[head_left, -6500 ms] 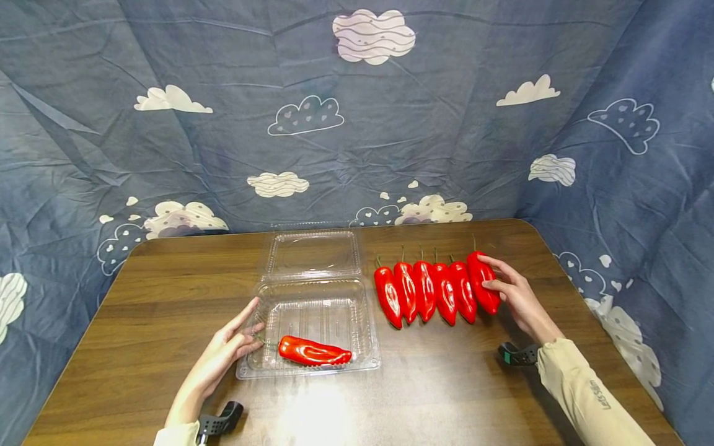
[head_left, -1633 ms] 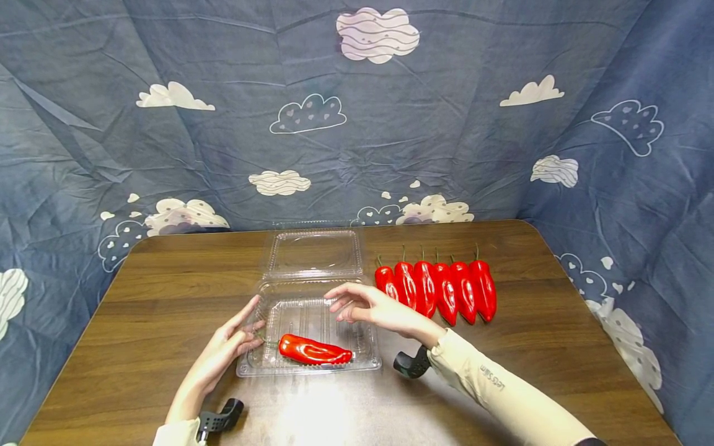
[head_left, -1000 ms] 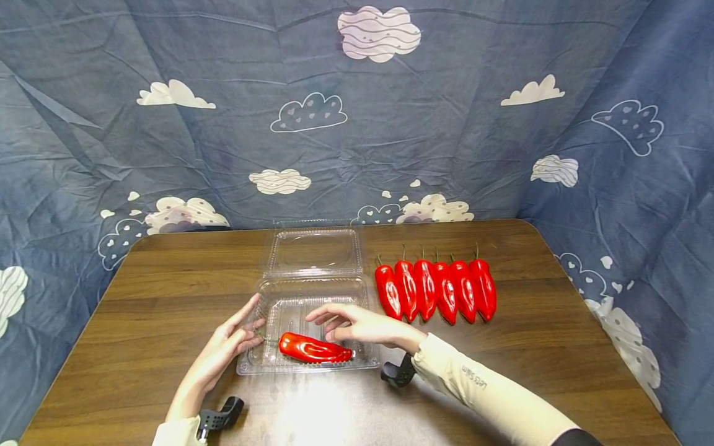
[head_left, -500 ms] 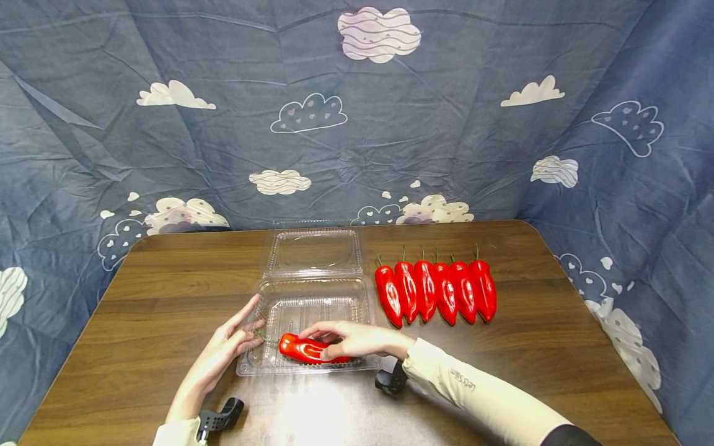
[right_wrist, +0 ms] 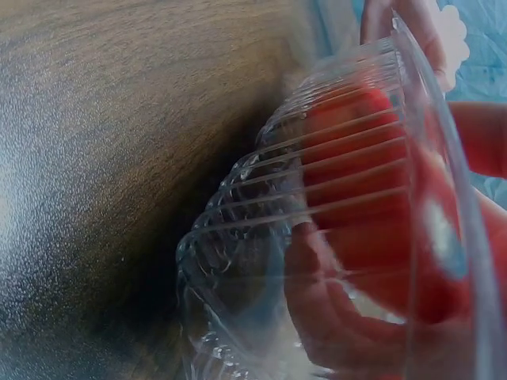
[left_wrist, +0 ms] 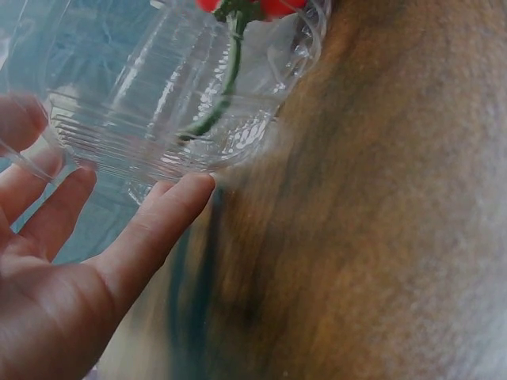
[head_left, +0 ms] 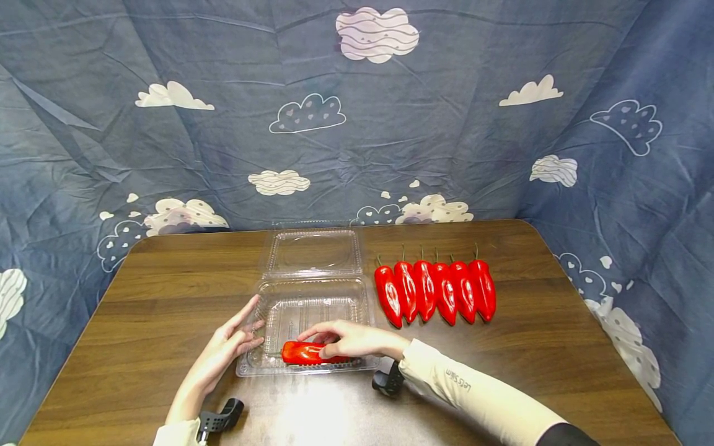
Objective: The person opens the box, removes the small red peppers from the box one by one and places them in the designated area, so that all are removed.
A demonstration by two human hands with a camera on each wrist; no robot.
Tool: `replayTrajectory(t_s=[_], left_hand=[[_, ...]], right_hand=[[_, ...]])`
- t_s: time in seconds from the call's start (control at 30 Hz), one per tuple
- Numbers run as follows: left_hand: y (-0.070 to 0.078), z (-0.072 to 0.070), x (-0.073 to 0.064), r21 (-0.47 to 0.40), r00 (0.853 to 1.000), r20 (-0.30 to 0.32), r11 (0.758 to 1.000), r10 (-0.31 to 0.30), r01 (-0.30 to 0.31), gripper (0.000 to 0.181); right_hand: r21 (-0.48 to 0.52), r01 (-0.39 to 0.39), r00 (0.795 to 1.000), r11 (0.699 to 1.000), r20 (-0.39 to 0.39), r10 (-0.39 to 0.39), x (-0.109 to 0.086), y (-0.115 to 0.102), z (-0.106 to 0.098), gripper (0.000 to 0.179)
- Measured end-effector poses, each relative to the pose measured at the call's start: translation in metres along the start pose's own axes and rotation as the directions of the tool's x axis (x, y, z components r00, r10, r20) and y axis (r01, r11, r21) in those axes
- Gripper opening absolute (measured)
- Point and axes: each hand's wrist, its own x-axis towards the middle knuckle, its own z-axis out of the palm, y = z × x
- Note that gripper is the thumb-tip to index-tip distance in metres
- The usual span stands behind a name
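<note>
In the head view a clear plastic clamshell container (head_left: 312, 313) lies unfolded, with a long red pepper (head_left: 300, 352) on its side along the near wall. My right hand (head_left: 351, 339) holds this pepper from above, fingers on the far side and thumb on the near side. The right wrist view shows the pepper (right_wrist: 352, 150) through the ribbed wall. My left hand (head_left: 220, 350) touches the container's left end with extended fingers. In the left wrist view the left thumb (left_wrist: 170, 218) lies against the outer wall, close to the pepper's green stem (left_wrist: 232, 71).
Several more red peppers (head_left: 426, 291) lie side by side to the right of the container, stems pointing away. The container's lid (head_left: 315, 254) is folded back flat behind it. A blue cloud-patterned cloth (head_left: 312, 155) hangs behind the wooden table (head_left: 167, 291).
My right hand has moved left from the rightmost pepper in the row, then down onto the container's pepper, now gripped and shifted slightly right and nearer. The left hand has stayed put.
</note>
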Motion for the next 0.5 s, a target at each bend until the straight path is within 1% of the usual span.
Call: replayTrajectory(t_s=[0.17, 0.4, 0.5], left_hand=[[0.0003, -0.0001, -0.0002, 0.001, 1.0, 0.002, 1.0, 0.001, -0.001, 0.067], [-0.0018, -0.0014, 0.0006, 0.012, 1.0, 0.0, 1.0, -0.003, 0.003, 0.069], [-0.0023, -0.0017, 0.0006, 0.019, 1.0, -0.007, 1.0, -0.011, 0.011, 0.069]], right_hand=[[-0.014, 0.007, 0.999, 1.0, -0.039, -0.008, 0.0, -0.0007, -0.0001, 0.045], [-0.018, 0.026, 0.997, 1.0, -0.074, -0.027, -0.0014, -0.0018, -0.0008, 0.047], [-0.014, 0.023, 0.995, 1.0, -0.092, -0.024, -0.0035, -0.0036, -0.0023, 0.049]])
